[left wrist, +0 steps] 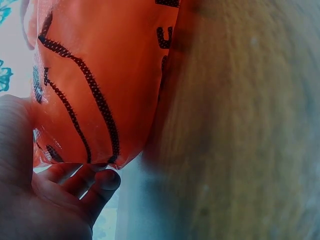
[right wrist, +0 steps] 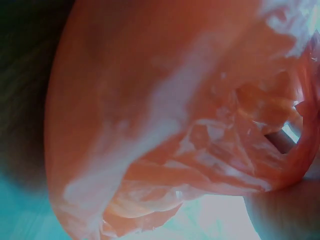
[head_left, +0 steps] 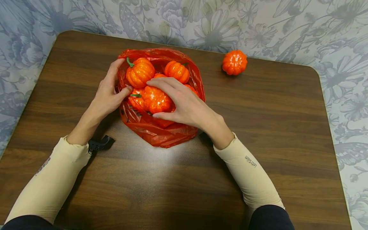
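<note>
A red plastic bag (head_left: pixel 155 135) stands with its mouth wide, holding several small orange pumpkins. My left hand (head_left: pixel 104 94) grips the bag's left rim, thumb inside and the other fingers along the outside. My right hand (head_left: pixel 187 103) reaches over the bag's mouth, thumb and fingers around a glossy pumpkin (head_left: pixel 155 99) near the middle. Beside it lie a pumpkin with a green stem (head_left: pixel 141 73) and another at the back right (head_left: pixel 176 72). In the left wrist view, black print marks the bag's side (left wrist: pixel 115 75). The right wrist view shows mostly crinkled bag (right wrist: pixel 150 100).
One more orange pumpkin (head_left: pixel 234 62) sits on the brown wooden table (head_left: pixel 273 127), near its back edge and right of the bag. Floral wallpaper (head_left: pixel 212 28) covers the wall behind. A black strap mount (head_left: pixel 101 143) juts out below the left wrist.
</note>
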Motion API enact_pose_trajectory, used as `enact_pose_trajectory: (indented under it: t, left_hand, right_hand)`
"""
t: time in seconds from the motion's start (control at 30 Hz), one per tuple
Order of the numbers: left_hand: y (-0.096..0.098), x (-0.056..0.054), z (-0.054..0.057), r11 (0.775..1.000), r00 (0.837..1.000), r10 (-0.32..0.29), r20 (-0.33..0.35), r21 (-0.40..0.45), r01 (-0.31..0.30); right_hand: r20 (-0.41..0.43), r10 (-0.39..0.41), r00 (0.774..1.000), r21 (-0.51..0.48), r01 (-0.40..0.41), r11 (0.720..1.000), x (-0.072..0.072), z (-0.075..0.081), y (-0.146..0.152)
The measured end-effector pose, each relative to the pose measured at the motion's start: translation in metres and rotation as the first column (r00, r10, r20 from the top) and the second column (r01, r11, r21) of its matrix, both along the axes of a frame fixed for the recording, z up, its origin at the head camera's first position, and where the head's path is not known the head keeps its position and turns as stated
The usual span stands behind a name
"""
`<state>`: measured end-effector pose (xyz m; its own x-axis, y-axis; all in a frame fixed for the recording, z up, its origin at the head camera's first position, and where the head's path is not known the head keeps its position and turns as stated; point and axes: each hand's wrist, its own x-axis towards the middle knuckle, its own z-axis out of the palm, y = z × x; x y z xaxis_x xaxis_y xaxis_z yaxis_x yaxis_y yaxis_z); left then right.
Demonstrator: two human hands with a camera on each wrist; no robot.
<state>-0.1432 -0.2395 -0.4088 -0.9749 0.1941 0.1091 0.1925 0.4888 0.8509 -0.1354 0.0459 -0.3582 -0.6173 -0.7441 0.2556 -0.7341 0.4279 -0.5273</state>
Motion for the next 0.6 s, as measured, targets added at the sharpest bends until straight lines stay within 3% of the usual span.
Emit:
enact_pose_trajectory:
  t: [0.6]
  left_hand:
    - [-0.0018, -0.0002, 0.0007, 0.999, 1.0, -0.007, 0.016, 0.036, 0.006]
  right_hand:
    - [-0.042, -0.003, 0.999, 0.019, 0.004, 1.0, 0.0023, -0.0006, -0.0005]
